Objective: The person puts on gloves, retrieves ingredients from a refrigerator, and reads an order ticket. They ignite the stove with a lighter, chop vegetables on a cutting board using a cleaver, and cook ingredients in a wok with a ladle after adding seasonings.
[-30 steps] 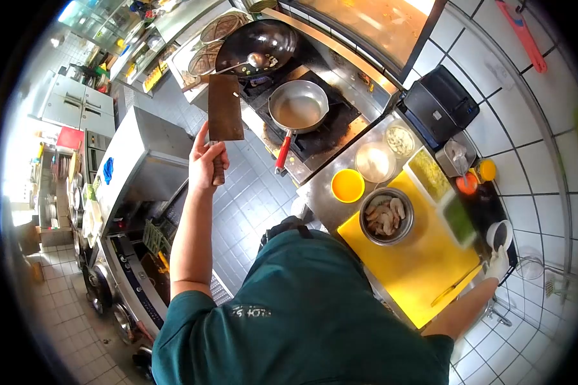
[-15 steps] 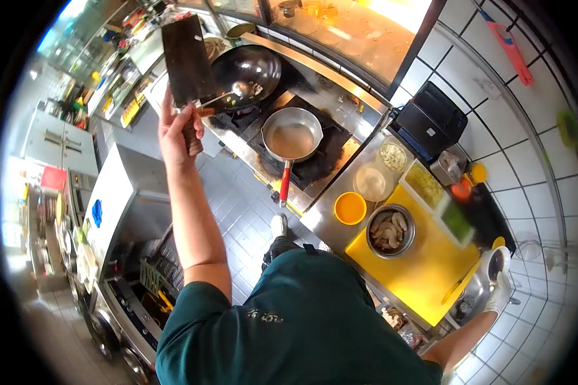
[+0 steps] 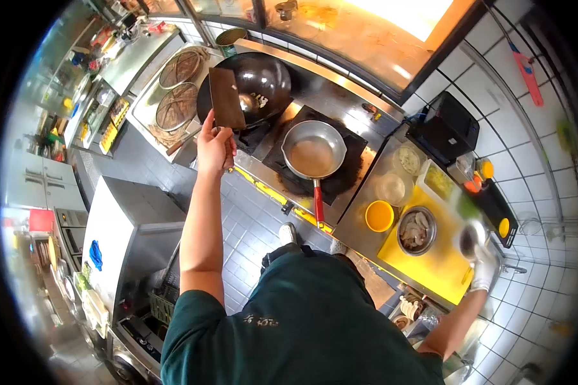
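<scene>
My left hand (image 3: 217,146) is wrapped round the handle of a cleaver (image 3: 226,96), its broad dark blade in front of a black wok (image 3: 270,77). Small pale pieces lie in the wok beside a ladle's metal bowl (image 3: 247,102). My right hand (image 3: 485,266), in a white glove, grips a small bowl (image 3: 474,232) with something dark inside, at the right end of the yellow cutting board (image 3: 392,253). On that board stands a metal bowl (image 3: 402,240) of peeled-looking shrimp (image 3: 419,230). A saucepan (image 3: 315,174) with a red handle sits on the burner, cloudy liquid in it.
An orange cup (image 3: 379,216), tubs of chopped food (image 3: 438,179) and a black appliance (image 3: 446,128) line the counter by the tiled wall. Strainers (image 3: 177,106) lie left of the wok. A steel cabinet (image 3: 125,218) stands at my left, a faucet (image 3: 515,269) far right.
The cleaver has come down and to the right, in front of the wok. My right hand has brought the small bowl from over the sink side toward the cutting board. The view has shifted.
</scene>
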Demonstrator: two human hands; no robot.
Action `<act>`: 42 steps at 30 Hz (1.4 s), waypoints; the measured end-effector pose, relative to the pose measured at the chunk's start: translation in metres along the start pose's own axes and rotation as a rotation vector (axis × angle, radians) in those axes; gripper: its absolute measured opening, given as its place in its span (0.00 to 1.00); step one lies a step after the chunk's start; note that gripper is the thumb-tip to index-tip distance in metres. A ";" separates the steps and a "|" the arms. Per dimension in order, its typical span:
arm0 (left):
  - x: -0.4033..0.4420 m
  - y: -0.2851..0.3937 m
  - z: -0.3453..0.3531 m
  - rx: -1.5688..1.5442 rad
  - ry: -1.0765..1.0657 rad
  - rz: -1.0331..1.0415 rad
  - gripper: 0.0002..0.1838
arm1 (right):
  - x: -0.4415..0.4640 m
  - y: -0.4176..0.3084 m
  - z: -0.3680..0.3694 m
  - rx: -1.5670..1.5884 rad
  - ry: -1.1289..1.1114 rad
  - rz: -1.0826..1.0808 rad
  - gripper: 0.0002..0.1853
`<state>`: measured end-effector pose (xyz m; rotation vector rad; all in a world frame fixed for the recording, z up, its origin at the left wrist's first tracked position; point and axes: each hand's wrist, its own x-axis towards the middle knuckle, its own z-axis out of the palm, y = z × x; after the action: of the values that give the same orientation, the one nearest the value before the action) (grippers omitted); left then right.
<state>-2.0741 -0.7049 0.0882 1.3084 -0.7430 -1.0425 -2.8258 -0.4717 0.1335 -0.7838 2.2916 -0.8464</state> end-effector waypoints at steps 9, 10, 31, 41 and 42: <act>-0.098 0.089 -0.112 -0.024 0.139 0.122 0.37 | -0.029 -0.199 0.222 0.094 -0.295 -0.278 0.19; -0.110 0.092 -0.128 -0.052 0.153 0.119 0.38 | -0.033 -0.222 0.249 0.130 -0.301 -0.263 0.18; -0.252 0.001 -0.253 -0.123 0.659 -0.155 0.37 | -0.036 -0.464 0.615 -0.604 -0.198 -1.015 0.15; -0.243 0.006 -0.251 -0.102 0.641 -0.115 0.37 | -0.048 -0.498 0.623 -0.771 -0.139 -1.152 0.16; -0.241 0.004 -0.250 -0.098 0.650 -0.104 0.37 | -0.048 -0.502 0.623 -0.771 -0.136 -1.158 0.16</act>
<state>-1.9400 -0.3840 0.0828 1.4947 -0.1323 -0.6557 -2.2136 -0.9880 0.1053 -2.5200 1.8676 -0.2247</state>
